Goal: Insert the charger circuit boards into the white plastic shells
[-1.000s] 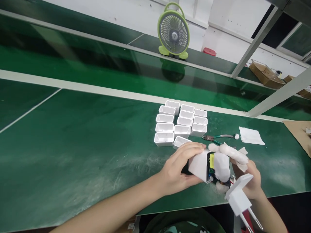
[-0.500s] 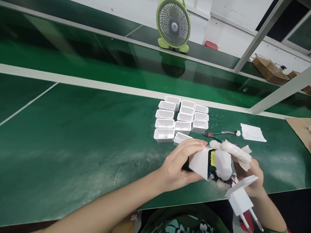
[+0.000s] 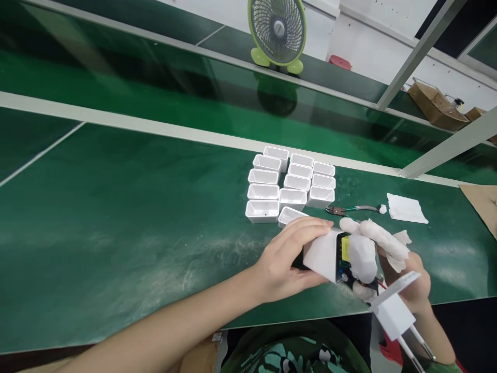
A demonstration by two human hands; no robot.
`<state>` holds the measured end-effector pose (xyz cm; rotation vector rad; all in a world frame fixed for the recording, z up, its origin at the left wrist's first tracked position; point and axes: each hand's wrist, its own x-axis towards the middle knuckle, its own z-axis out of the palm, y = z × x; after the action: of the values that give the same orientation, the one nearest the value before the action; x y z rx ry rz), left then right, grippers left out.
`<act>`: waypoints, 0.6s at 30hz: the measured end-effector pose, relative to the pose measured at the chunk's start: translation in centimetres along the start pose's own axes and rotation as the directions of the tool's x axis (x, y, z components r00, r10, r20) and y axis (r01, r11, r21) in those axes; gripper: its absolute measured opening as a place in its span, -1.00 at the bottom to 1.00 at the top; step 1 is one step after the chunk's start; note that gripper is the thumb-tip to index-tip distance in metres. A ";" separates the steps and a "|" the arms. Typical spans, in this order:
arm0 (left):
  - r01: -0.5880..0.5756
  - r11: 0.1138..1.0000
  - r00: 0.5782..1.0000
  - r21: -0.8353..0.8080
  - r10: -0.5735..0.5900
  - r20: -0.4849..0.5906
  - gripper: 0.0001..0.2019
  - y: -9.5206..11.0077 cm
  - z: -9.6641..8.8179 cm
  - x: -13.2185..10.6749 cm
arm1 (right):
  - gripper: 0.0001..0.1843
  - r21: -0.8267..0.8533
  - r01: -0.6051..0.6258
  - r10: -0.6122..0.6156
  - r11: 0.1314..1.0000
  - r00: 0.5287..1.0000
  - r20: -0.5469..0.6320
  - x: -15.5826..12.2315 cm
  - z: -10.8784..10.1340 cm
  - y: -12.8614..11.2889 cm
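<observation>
My left hand (image 3: 285, 254) is wrapped around a white plastic charger housing (image 3: 322, 256), lying on its side with its open end to the right. A circuit board (image 3: 345, 256) with a yellow component sits partly in that opening. My right hand (image 3: 406, 269), its fingertips in white coverings (image 3: 382, 238), grips the board's outer end. A white covered thumb (image 3: 363, 259) lies over the near face. Below hangs a white plug cap (image 3: 396, 313) with two metal pins, and a red wire shows beside it. The right palm is partly hidden behind the cap.
Several open white housings (image 3: 262, 211) stand in rows beyond my left hand. Cutting pliers (image 3: 351, 209) and a white sheet (image 3: 407, 208) lie on the green table (image 3: 135, 223). A green fan (image 3: 277, 31) stands on the back shelf; cardboard (image 3: 483, 204) lies at right.
My right hand has shifted slightly right with the board and plug cap, and slightly more of the board shows outside the housing. The left hand keeps its grip. The view has tilted slightly.
</observation>
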<state>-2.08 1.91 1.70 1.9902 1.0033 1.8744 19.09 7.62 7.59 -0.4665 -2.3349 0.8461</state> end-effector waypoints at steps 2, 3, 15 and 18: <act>-0.010 1.000 1.000 -0.014 0.010 -0.011 -0.47 0.0 0.0 -0.1 | -0.15 0.028 0.078 -0.077 0.997 0.997 -0.013 0.4 0.2 -0.1; -0.013 1.000 1.000 -0.022 0.013 -0.013 -0.47 -0.1 0.1 -0.1 | -0.18 0.035 0.106 -0.105 0.994 0.994 -0.025 0.6 0.2 -0.2; -0.039 0.999 0.999 -0.015 0.039 -0.016 -0.49 -0.1 0.2 0.0 | -0.25 0.055 0.098 -0.096 0.994 0.995 -0.035 0.0 0.2 0.2; -0.049 0.999 0.999 -0.008 0.049 -0.007 -0.49 0.0 0.1 0.0 | -0.26 0.029 0.108 -0.108 0.994 0.994 -0.017 0.2 0.1 0.1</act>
<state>-1.98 1.95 1.63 2.0226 0.9563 1.9085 18.88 7.82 7.55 -0.3298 -2.3079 0.8223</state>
